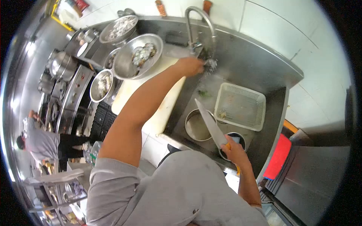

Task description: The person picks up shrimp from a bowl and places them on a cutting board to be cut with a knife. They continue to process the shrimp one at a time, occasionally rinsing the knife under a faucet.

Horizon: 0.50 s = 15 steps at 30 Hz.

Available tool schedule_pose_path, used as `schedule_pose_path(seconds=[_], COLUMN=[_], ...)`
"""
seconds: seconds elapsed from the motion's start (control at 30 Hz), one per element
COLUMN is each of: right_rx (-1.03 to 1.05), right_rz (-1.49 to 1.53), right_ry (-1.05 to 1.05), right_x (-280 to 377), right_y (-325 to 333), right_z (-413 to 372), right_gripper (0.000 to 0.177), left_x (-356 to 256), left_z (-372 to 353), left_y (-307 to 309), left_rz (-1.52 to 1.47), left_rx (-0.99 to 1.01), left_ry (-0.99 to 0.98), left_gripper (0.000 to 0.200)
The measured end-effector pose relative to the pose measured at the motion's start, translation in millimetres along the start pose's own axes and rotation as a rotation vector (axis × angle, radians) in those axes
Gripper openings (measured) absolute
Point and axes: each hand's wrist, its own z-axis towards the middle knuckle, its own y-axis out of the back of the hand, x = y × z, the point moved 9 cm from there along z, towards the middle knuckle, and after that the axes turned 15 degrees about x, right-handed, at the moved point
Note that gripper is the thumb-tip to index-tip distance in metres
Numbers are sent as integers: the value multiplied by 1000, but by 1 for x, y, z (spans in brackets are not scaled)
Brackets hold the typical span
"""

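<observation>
My right hand (pixel 234 150) grips the yellow handle of a large kitchen knife (pixel 210 123), its blade slanting up over the steel sink (pixel 241 64). My left hand (pixel 190 66) reaches far forward to the spray head (pixel 210 64) at the end of the curved tap (pixel 198 26), where water seems to run; whether the fingers hold it I cannot tell. A white plastic basket (pixel 241 105) lies in the sink to the right of the blade. A round steel pot (pixel 196 126) sits in the sink under the knife.
A pale cutting board (pixel 151 98) lies left of the sink. Several steel bowls (pixel 137 56) with food stand behind it, beside a stove with pots (pixel 60 64). Another person (pixel 41 143) works at the far left. A red object (pixel 279 156) sits at the right.
</observation>
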Motion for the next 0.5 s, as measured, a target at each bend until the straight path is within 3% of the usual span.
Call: schedule_pose_path(seconds=[0.03, 0.07, 0.13, 0.2, 0.27, 0.37, 0.4, 0.5], right_rx=[-11, -37, 8, 6, -34, 95, 118, 201], right_rz=[-21, -75, 20, 40, -24, 100, 165, 313], right_ry=[20, 88, 36, 30, 94, -107, -80, -30], right_x=[3, 6, 12, 11, 10, 18, 27, 49], right_y=[2, 2, 1, -2, -6, -12, -12, -14], right_z=[1, 3, 3, 3, 12, 22, 25, 33], right_gripper=[53, 54, 53, 53, 52, 51, 53, 60], left_x=[13, 40, 77, 88, 100, 105, 100, 104], left_z=[-11, -10, -44, -79, -114, -157, -169, -176], left_y=[-27, -56, -68, -100, -134, -156, -154, -168], left_rz=[387, 443, 45, 185, 195, 151, 194, 277], left_rx=[147, 180, -75, 87, 77, -3, -18, 221], left_ry=[89, 75, 79, 45, -89, -126, -80, 185], left_gripper=[24, 28, 36, 46, 47, 46, 45, 48])
